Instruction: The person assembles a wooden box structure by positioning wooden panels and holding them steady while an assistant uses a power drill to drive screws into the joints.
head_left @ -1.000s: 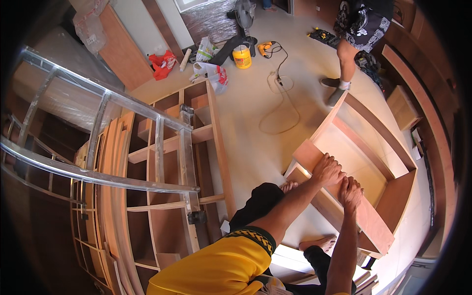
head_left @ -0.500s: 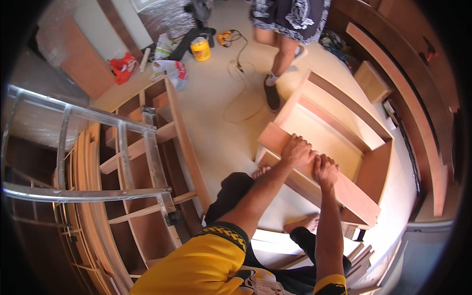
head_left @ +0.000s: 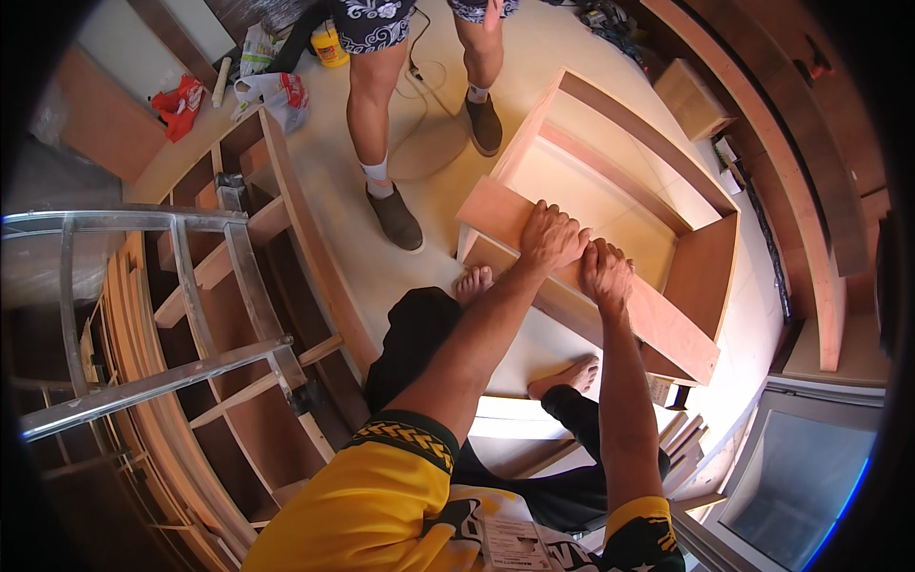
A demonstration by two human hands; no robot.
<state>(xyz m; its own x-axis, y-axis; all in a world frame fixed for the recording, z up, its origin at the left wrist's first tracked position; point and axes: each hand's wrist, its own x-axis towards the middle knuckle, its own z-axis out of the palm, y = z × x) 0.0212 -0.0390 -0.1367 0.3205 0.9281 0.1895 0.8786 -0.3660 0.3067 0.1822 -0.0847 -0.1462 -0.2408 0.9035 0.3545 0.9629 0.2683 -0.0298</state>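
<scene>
An open wooden cabinet frame [head_left: 702, 262] rests on the floor ahead of me. A flat reddish wooden board [head_left: 672, 324] lies along its near side. My left hand [head_left: 553, 235] is closed over the board, knuckles up, left of its middle. Right beside it, almost touching, my right hand [head_left: 607, 274] wraps the same board. Both sets of fingers curl over the far edge, and their tips are hidden. My bare feet [head_left: 564, 377] are on the floor at the near side of the frame.
Left of me lies a larger shelf frame [head_left: 310, 224] with a metal ladder [head_left: 143, 386] over it. Another person's legs [head_left: 381, 143] stand beyond the frame. Plastic bags [head_left: 276, 95] and a yellow tub [head_left: 329, 48] are far left. Long boards [head_left: 801, 210] stand at right.
The other person has stepped left and closer, now with both shoes beside the cabinet frame. My view has shifted slightly; both hands keep their grip on the board.
</scene>
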